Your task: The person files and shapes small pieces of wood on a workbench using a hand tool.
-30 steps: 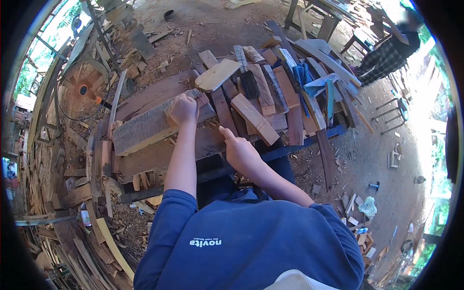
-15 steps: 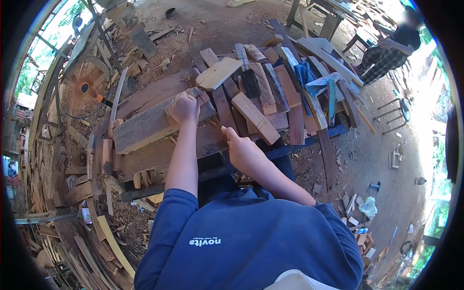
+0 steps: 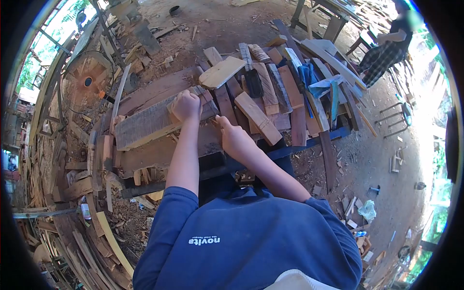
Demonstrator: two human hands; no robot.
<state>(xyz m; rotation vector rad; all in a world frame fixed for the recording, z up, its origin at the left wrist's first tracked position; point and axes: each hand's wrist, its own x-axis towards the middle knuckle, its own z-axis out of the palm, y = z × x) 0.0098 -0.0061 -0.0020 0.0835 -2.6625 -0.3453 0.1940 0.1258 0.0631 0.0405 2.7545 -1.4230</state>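
A rough grey plank (image 3: 145, 123) is lying slantwise across a dark workbench (image 3: 159, 152); the person's left hand (image 3: 186, 105) is gripping its right end, fingers wrapping it in a tight fist; the right hand (image 3: 236, 139) is resting just to the right of those fingers, one digit pointing toward the plank, the rest curling under, so whether it is holding anything cannot be told; just beyond the fingertips a pale offcut (image 3: 221, 71) is lying atop a heap of boards (image 3: 270, 96); a blue cloth (image 3: 305, 75) is draping the heap farther right; another person (image 3: 386, 53) is appearing well beyond it.
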